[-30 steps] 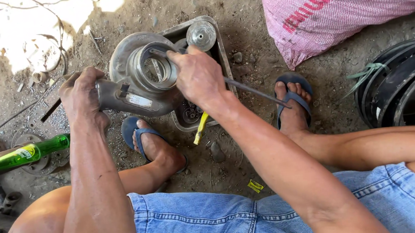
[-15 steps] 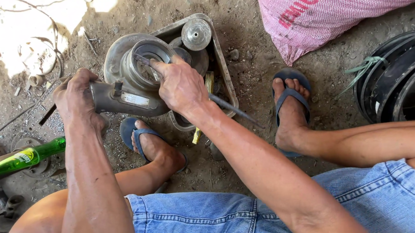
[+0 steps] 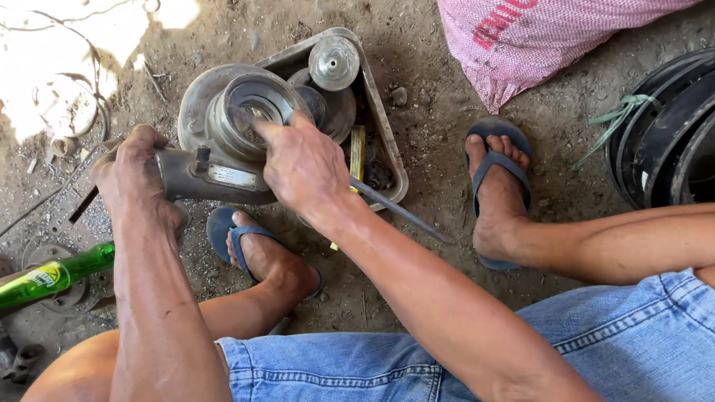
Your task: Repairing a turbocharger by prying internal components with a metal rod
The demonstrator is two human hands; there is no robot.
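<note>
My left hand (image 3: 136, 172) grips the outlet pipe of a grey metal snail-shaped housing (image 3: 224, 122), held just above the dirt ground. My right hand (image 3: 303, 163) rests on the housing's round opening, with a finger reaching into it. That hand also holds a long thin metal tool (image 3: 401, 210) that sticks out toward my right side. Behind the housing sits a dirty metal tray (image 3: 382, 135) with round metal parts (image 3: 334, 62) and a yellow-handled tool (image 3: 357, 150) in it.
My feet in blue sandals (image 3: 497, 164) are planted on the dirt either side of the tray. A green glass bottle (image 3: 36, 281) lies at the left. A pink woven sack (image 3: 563, 6) sits at top right, and black rubber rims (image 3: 692, 136) at right.
My right hand has slid left and down across the housing's opening, and the housing has tilted nearer to me. The left hand keeps its grip on the pipe.
</note>
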